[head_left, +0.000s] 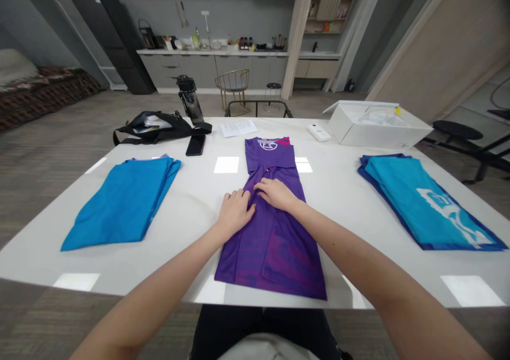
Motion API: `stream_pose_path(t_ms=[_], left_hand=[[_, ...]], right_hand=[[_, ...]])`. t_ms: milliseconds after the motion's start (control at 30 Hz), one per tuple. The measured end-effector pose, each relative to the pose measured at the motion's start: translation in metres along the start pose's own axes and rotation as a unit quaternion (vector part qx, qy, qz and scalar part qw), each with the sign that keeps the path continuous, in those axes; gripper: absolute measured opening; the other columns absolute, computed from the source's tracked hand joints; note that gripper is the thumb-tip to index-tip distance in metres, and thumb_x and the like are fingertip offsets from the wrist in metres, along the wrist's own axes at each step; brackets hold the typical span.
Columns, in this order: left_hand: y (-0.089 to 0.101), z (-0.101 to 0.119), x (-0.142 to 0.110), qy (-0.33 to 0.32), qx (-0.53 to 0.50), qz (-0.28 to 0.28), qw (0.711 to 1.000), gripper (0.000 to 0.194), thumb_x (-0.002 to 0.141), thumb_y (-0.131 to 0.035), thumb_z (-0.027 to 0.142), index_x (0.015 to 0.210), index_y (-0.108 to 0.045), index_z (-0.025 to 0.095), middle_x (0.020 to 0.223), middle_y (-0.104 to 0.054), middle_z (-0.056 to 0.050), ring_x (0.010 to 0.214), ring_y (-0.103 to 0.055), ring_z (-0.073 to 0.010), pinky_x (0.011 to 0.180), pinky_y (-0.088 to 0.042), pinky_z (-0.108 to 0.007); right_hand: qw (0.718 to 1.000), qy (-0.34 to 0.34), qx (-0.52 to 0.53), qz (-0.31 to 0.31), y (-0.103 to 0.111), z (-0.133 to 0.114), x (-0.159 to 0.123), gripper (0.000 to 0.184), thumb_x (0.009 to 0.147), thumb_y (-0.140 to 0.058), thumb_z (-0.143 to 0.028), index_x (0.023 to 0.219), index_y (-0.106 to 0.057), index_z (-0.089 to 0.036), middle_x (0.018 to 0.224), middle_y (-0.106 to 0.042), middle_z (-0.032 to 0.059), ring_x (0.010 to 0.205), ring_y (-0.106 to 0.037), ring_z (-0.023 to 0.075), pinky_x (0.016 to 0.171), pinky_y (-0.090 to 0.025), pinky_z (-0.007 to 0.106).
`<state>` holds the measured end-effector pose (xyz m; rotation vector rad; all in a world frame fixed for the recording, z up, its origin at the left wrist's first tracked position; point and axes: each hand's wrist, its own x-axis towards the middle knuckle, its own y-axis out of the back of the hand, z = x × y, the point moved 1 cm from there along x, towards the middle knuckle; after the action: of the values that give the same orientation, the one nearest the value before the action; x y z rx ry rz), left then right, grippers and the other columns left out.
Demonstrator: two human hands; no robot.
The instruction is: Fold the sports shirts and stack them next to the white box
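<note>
A purple jersey (274, 248) lies lengthwise on the table in front of me, its sides folded in and a white round emblem near the collar at the far end. My left hand (236, 211) rests on the left part of its middle, fingers curled into the cloth. Close beside it, my right hand (275, 193) pinches the fabric near the centre, just below a small tag. The cloth under the fingertips is partly hidden. To the left lies a folded blue garment (123, 203); to the right, a folded turquoise and navy garment (426, 203) with a white print.
On the white table (183, 253), a black bag (159, 126), a dark bottle (190, 99), a phone (195, 145) and a paper sheet (238, 128) lie toward the back left. A small white device (319, 133) and an open white box (378, 128) are at the back right.
</note>
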<state>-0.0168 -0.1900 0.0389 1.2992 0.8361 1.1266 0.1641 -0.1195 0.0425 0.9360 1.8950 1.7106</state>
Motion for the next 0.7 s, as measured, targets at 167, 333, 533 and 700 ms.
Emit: stream_pose_path(t_ms=[167,333,533,700], left_hand=[[-0.001,0.005,-0.047,0.032,0.036,-0.003,0.999,0.024,0.100,-0.044,0.037,0.104,-0.064,0.024,0.107,-0.069,-0.013,0.101,-0.065,-0.0318,0.087,-0.043,-0.048],[0.001,0.012,-0.062,0.062,0.044,-0.011,0.997,0.028,0.101,-0.039,0.028,0.106,-0.065,0.019,0.103,-0.071,-0.016,0.099,-0.068,-0.0315,0.087,-0.044,-0.047],[0.006,0.012,-0.060,0.093,-0.070,-0.009,0.993,0.033,0.106,-0.031,0.028,0.110,-0.062,0.017,0.109,-0.070,-0.015,0.105,-0.067,-0.0277,0.086,-0.046,-0.040],[0.009,0.018,-0.084,0.102,-0.057,0.012,0.993,0.033,0.104,-0.041,0.046,0.105,-0.063,0.021,0.107,-0.070,-0.014,0.103,-0.067,-0.0302,0.087,-0.046,-0.044]], right_hand=[[0.999,0.018,-0.024,-0.014,-0.010,-0.036,-0.013,0.021,0.104,-0.053,-0.023,0.119,-0.067,-0.022,0.110,-0.068,0.0063,0.100,-0.065,0.0193,0.081,-0.039,0.031],[0.999,0.021,-0.047,-0.018,-0.015,-0.055,-0.015,0.026,0.106,-0.047,-0.022,0.121,-0.068,-0.022,0.108,-0.068,0.0073,0.101,-0.065,0.0196,0.081,-0.037,0.031],[0.998,0.041,-0.057,0.004,-0.010,-0.072,-0.017,0.026,0.102,-0.051,-0.019,0.124,-0.065,-0.021,0.109,-0.066,0.0069,0.097,-0.064,0.0200,0.079,-0.036,0.032],[0.998,0.010,-0.062,0.022,-0.005,-0.076,-0.029,0.026,0.099,-0.051,-0.014,0.117,-0.068,-0.020,0.109,-0.066,0.0083,0.096,-0.063,0.0213,0.081,-0.036,0.034]])
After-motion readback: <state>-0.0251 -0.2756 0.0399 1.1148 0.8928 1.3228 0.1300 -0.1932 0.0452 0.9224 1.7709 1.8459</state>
